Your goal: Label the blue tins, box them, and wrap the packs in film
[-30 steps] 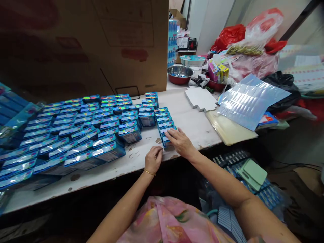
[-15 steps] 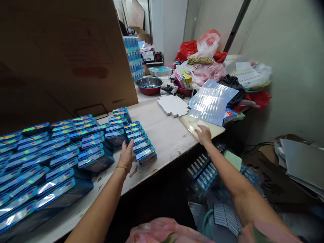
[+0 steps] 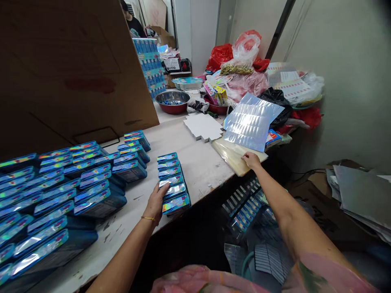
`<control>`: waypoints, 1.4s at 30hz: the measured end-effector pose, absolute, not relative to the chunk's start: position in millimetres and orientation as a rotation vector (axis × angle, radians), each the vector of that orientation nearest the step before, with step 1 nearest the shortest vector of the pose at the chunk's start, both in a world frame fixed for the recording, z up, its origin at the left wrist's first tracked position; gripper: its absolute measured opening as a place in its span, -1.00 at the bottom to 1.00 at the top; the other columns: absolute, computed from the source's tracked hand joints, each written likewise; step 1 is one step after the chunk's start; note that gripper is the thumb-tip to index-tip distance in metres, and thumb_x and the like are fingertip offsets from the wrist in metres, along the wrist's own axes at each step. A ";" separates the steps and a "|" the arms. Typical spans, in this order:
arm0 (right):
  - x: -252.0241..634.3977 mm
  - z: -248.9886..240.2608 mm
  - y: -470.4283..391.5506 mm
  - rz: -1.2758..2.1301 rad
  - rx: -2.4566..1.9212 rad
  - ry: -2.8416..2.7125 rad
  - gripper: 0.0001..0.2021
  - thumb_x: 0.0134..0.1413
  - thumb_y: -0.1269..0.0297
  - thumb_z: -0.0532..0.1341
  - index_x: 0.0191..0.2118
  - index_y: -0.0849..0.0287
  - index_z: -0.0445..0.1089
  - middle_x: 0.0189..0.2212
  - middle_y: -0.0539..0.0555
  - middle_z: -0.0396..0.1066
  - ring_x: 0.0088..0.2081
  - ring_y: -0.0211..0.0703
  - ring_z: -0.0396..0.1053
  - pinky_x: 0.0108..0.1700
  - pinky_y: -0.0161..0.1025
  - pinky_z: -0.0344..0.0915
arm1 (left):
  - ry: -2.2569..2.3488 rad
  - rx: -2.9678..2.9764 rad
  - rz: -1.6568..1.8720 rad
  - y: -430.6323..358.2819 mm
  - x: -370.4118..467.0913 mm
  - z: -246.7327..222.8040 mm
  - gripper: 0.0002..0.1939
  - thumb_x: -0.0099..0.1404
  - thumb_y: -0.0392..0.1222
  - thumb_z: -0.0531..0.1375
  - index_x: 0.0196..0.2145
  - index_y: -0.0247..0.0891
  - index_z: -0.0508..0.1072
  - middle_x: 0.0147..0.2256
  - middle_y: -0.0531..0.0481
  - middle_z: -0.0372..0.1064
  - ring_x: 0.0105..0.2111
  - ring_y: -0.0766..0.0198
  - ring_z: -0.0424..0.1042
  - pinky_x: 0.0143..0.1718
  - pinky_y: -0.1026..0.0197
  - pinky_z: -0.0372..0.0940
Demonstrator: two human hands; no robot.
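My left hand (image 3: 155,203) lies against the left side of a short row of small blue boxes (image 3: 173,181) with shiny tops. Its fingers are stretched out over the near boxes, not wrapped round them. At the table's front edge, my right hand (image 3: 251,160) pinches the edge of a stack of clear, yellowish plastic bags (image 3: 230,152). A silvery embossed sheet (image 3: 252,122) covers the back part of that stack. Left of my left hand stand many more blue boxes (image 3: 58,195) in rows, with a gap between them and the short row.
A large cardboard carton (image 3: 76,69) stands at the back left. White card pieces (image 3: 204,125) lie mid-table. Behind are a steel bowl (image 3: 172,99) and heaped red bags (image 3: 220,57). Below the edge are packed boxes (image 3: 244,211). A person (image 3: 134,24) is in the background.
The short row of boxes has come away from the larger group, with my left hand now against it. My right hand has closed on the plastic bags, whose near edge now hangs over the table edge.
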State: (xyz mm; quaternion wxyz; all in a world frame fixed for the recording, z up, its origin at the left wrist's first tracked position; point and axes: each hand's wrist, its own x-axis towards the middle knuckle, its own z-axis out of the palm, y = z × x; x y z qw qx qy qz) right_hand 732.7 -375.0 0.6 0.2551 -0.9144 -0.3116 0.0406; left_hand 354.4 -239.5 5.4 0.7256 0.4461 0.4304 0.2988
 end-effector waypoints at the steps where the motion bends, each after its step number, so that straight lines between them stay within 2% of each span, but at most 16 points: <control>1: 726.6 7.6 -371.5 0.145 -2.445 -0.843 -0.89 -0.16 0.30 0.17 -0.56 0.21 0.35 -0.56 0.01 0.32 -0.45 -0.25 0.26 -0.38 -0.33 0.13 | 0.974 1.018 0.670 -240.5 352.3 3.3 -0.54 0.08 -0.06 0.16 -0.06 -0.23 0.27 -0.20 -0.09 0.40 -0.29 0.17 0.44 -0.23 0.04 0.34; 5: 670.9 41.9 -349.0 0.296 -1.992 -0.945 -0.76 -0.06 0.16 0.10 -0.58 0.20 0.30 -0.66 -0.05 0.26 -0.60 -0.32 0.20 -0.49 -0.35 0.13 | 1.134 1.424 0.881 -236.6 343.9 8.1 -0.50 0.01 0.00 0.20 -0.10 -0.25 0.31 -0.10 -0.14 0.33 -0.05 0.05 0.29 -0.04 -0.03 0.20; 8: 612.4 67.0 -332.3 0.235 -1.772 -1.035 -0.73 -0.05 0.10 0.11 -0.57 0.19 0.30 -0.67 -0.06 0.23 -0.61 -0.32 0.20 -0.51 -0.36 0.13 | 1.077 1.796 1.083 -238.7 349.8 31.6 -0.49 -0.01 0.01 0.21 -0.11 -0.26 0.34 -0.02 -0.16 0.25 0.05 0.02 0.16 0.07 -0.03 0.07; 10: 578.4 79.5 -326.3 0.131 -1.727 -1.104 -0.72 -0.02 0.10 0.10 -0.56 0.19 0.31 -0.66 -0.05 0.24 -0.58 -0.31 0.21 -0.48 -0.35 0.14 | 0.848 1.855 0.953 -245.0 364.0 49.6 -0.54 0.04 0.03 0.17 -0.12 -0.24 0.36 -0.07 -0.12 0.29 -0.02 0.08 0.25 0.02 0.01 0.14; 12: 552.5 86.7 -324.9 0.042 -1.716 -1.172 -0.73 0.02 0.12 0.09 -0.54 0.18 0.34 -0.63 -0.03 0.26 -0.54 -0.29 0.23 -0.44 -0.34 0.16 | 0.762 1.745 0.819 -252.3 382.8 62.9 -0.42 -0.07 0.03 0.26 -0.09 -0.26 0.34 -0.05 -0.14 0.28 -0.06 0.09 0.29 -0.04 0.04 0.21; 14: 534.6 88.7 -327.3 0.014 -1.707 -1.259 -0.74 0.05 0.16 0.08 -0.52 0.17 0.36 -0.60 -0.01 0.29 -0.49 -0.27 0.25 -0.40 -0.33 0.16 | 0.727 1.529 0.726 -257.8 399.9 70.1 -0.42 -0.07 0.03 0.26 -0.10 -0.30 0.34 -0.09 -0.17 0.32 -0.12 0.13 0.34 -0.11 0.07 0.25; 19: 517.6 83.1 -340.5 0.135 -1.613 -1.561 -0.80 0.09 0.24 0.08 -0.40 0.17 0.41 -0.47 0.02 0.34 -0.38 -0.26 0.30 -0.30 -0.33 0.20 | 0.677 1.128 0.628 -263.4 409.5 76.0 -0.57 0.00 0.05 0.21 -0.25 -0.34 0.38 -0.30 -0.09 0.41 -0.32 0.28 0.41 -0.24 0.14 0.29; 22: 518.4 82.3 -351.3 0.231 -1.530 -1.611 -0.79 0.10 0.21 0.08 -0.25 0.15 0.41 -0.36 0.04 0.36 -0.30 -0.26 0.31 -0.24 -0.31 0.24 | 0.680 1.042 0.605 -261.5 397.2 79.1 -0.61 -0.02 -0.01 0.24 -0.30 -0.37 0.41 -0.39 -0.08 0.43 -0.37 0.27 0.42 -0.29 0.18 0.30; 25: 513.7 83.7 -364.4 0.164 -1.535 -1.607 -0.57 -0.03 0.09 0.18 -0.03 0.16 0.28 -0.16 0.11 0.31 -0.17 -0.18 0.29 -0.12 -0.21 0.25 | 0.710 0.905 0.595 -255.7 382.2 80.1 -0.69 0.01 -0.07 0.23 -0.33 -0.34 0.40 -0.37 -0.09 0.44 -0.34 0.22 0.43 -0.35 0.16 0.34; 28: 497.6 79.7 -374.4 -0.020 -1.631 -1.744 -0.38 -0.13 0.08 0.25 0.08 0.17 0.16 -0.05 0.17 0.24 -0.03 -0.04 0.19 0.01 -0.10 0.18 | 0.785 0.883 0.608 -250.3 370.8 75.5 -0.75 -0.03 -0.11 0.25 -0.47 -0.35 0.37 -0.48 -0.07 0.44 -0.47 0.26 0.43 -0.46 0.20 0.34; 30: 486.2 71.6 -375.0 -0.081 -1.713 -1.838 -0.54 0.00 0.18 0.17 0.05 0.16 0.21 -0.09 0.17 0.29 -0.07 -0.04 0.21 -0.02 -0.09 0.20 | 0.867 0.921 0.623 -248.4 366.0 70.2 -0.73 -0.09 -0.10 0.29 -0.53 -0.35 0.34 -0.57 -0.04 0.41 -0.57 0.30 0.40 -0.54 0.26 0.31; 32: 480.7 60.6 -369.4 -0.060 -1.753 -1.855 -0.74 0.12 0.29 0.04 -0.09 0.14 0.33 -0.22 0.14 0.35 -0.16 -0.11 0.27 -0.09 -0.14 0.23 | 0.957 0.969 0.673 -247.3 362.9 64.9 -0.68 -0.15 -0.08 0.32 -0.57 -0.34 0.31 -0.64 0.01 0.37 -0.65 0.35 0.34 -0.62 0.31 0.26; 34: 483.7 49.5 -359.2 0.012 -1.739 -1.740 -0.76 0.14 0.26 0.01 -0.18 0.14 0.37 -0.25 0.13 0.36 -0.17 -0.13 0.27 -0.09 -0.16 0.23 | 1.016 1.020 0.732 -246.3 360.4 60.8 -0.64 -0.20 -0.04 0.33 -0.62 -0.33 0.27 -0.71 0.06 0.31 -0.72 0.40 0.27 -0.70 0.36 0.16; 37: 498.8 36.5 -342.5 0.260 -1.777 -1.284 -0.60 0.04 0.04 0.09 -0.06 0.17 0.28 -0.11 0.16 0.27 -0.09 -0.08 0.22 -0.08 -0.12 0.22 | 1.012 1.036 0.810 -245.9 356.8 58.6 -0.61 -0.23 -0.02 0.34 -0.63 -0.33 0.26 -0.68 0.07 0.32 -0.76 0.47 0.19 -0.73 0.39 0.06; 40: 509.7 27.2 -334.3 0.789 -1.760 -0.737 -0.42 -0.03 -0.15 0.02 0.04 0.12 0.14 -0.05 0.18 0.20 -0.20 -0.13 0.27 -0.29 -0.16 0.31 | 0.877 0.983 0.881 -249.2 352.2 61.4 -0.62 -0.24 -0.07 0.35 -0.64 -0.32 0.25 -0.50 0.01 0.42 -0.71 0.50 0.19 -0.69 0.38 0.05; 42: 508.3 22.5 -334.2 1.135 -1.588 -0.522 -0.36 -0.11 -0.23 0.03 0.04 0.09 0.10 -0.07 0.16 0.21 -0.31 -0.19 0.29 -0.42 -0.22 0.30 | 0.732 0.992 0.916 -253.2 348.7 65.0 -0.65 -0.21 -0.09 0.35 -0.66 -0.30 0.24 -0.50 0.00 0.42 -0.63 0.44 0.26 -0.64 0.37 0.08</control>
